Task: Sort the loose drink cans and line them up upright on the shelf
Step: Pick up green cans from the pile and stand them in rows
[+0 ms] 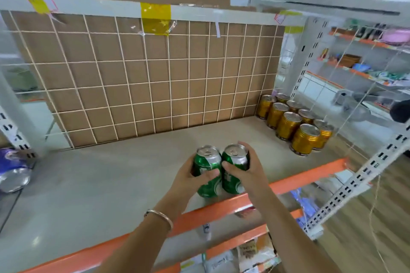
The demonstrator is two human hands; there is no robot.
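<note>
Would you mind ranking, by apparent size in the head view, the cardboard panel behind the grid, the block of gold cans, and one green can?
1. Cardboard panel, by far the largest.
2. Block of gold cans.
3. Green can in the left hand; it matches the other green can, and nearness to the camera enlarges both.

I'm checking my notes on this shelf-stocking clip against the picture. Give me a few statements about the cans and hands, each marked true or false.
1. Each hand holds one green can. True: the left hand grips the left green can, the right hand the right green can.
2. The gold cans lie on their sides. False: they stand upright in two rows at the shelf's right end.
3. The two green cans are side by side, near the shelf's orange front edge. True.
4. The gold cans stand at the left end of the shelf. False: they stand at the right end, by the wire grid.
</note>
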